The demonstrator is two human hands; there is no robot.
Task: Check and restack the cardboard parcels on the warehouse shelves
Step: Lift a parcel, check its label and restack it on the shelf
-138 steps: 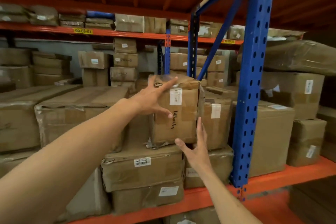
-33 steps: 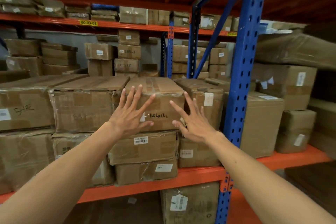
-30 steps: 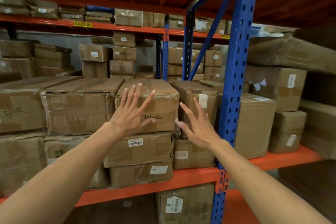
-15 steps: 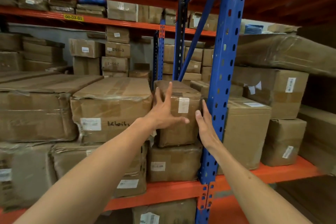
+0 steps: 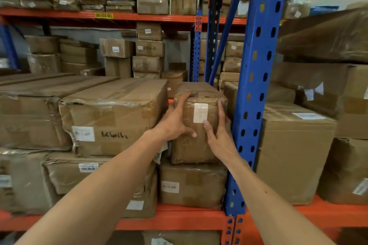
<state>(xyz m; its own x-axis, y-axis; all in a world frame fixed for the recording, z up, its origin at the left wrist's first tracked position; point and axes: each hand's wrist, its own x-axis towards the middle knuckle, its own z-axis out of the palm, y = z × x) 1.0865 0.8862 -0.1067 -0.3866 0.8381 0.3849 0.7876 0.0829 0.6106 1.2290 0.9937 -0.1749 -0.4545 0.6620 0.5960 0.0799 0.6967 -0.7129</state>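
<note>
Blue upright (image 5: pixel 256 93) crowds hands clasping small parcel (image 5: pixel 199 141).

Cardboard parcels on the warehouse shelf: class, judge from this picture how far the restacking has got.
Looks done: the handwritten-marked box lies flat on its stack. In hand: the left hand and right hand hold the small labelled parcel, which sits on a lower box beside the blue upright. Left: boxes right of the upright look untouched.

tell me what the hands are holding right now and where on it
Both hands hold the small parcel atop the stack: the left hand on its left edge, fingers reaching the top corner; the right hand on its right front edge, beside the blue upright.
</note>
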